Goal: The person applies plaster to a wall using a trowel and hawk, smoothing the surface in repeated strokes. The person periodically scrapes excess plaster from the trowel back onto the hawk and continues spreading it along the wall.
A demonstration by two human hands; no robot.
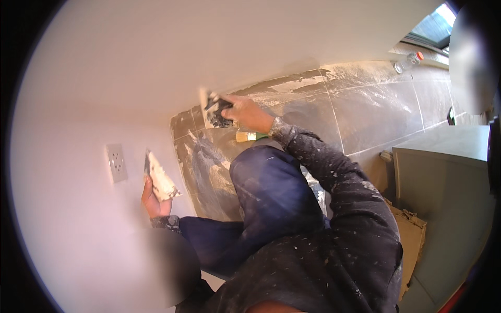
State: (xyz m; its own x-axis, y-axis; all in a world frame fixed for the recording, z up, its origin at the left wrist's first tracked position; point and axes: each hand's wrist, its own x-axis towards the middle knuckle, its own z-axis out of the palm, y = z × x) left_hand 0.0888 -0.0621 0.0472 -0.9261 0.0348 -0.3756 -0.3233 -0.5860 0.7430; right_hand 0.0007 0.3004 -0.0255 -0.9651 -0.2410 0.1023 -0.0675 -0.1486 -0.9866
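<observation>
My right hand (249, 113) is closed on a putty knife (214, 108) with a dark handle and a pale, filler-smeared blade. It is held at the foot of the white wall (130, 62), slightly blurred. Lower left, my left hand (155, 199) grips a second putty knife (162, 180), its broad blade loaded with white filler; the handle is mostly hidden by the fingers. A paintbrush (247, 136) with light bristles and a green handle lies below my right wrist, partly covered by the sleeve. White specks dot both dark sleeves.
A power outlet (117, 163) sits in the wall at left. Grey tiles (308, 120) smeared with white run along the wall's foot. A clear bottle with an orange cap (408, 62) stands far right, near a window. A grey cabinet (443, 193) and torn cardboard (411, 229) are at right.
</observation>
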